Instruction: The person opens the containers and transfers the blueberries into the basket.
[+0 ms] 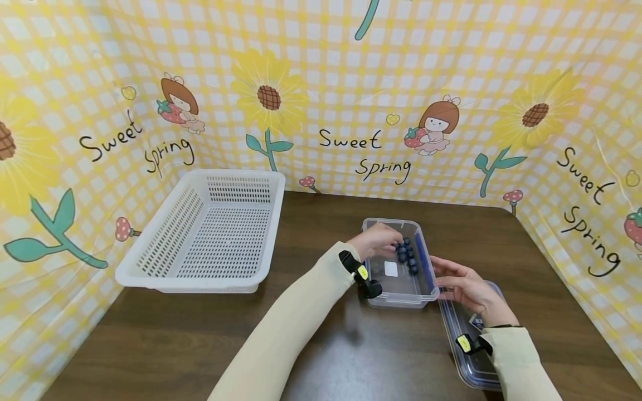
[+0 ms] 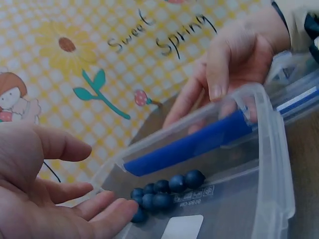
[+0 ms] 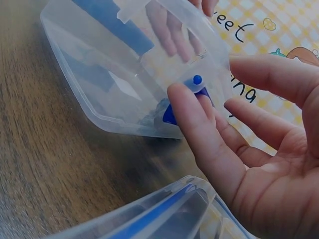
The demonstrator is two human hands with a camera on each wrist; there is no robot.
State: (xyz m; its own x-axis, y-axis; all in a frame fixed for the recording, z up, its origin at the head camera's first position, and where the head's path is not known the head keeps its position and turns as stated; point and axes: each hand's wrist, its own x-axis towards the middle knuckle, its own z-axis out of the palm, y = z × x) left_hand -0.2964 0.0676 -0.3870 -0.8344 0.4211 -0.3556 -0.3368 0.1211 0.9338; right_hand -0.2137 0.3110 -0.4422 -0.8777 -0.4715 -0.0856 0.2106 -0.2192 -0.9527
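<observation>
A clear plastic container stands on the dark wood table, with several blueberries clustered along its right side beside a blue strip. My left hand reaches into it from the left. In the left wrist view its straight fingers touch the blueberries. My right hand rests against the container's right wall. The right wrist view shows its thumb pressed on the container from outside, the other fingers spread. The right hand also shows at the container rim.
A white perforated basket sits at the back left of the table. The container's clear lid lies at the front right, under my right wrist, and also appears in the right wrist view. Yellow patterned cloth walls in three sides.
</observation>
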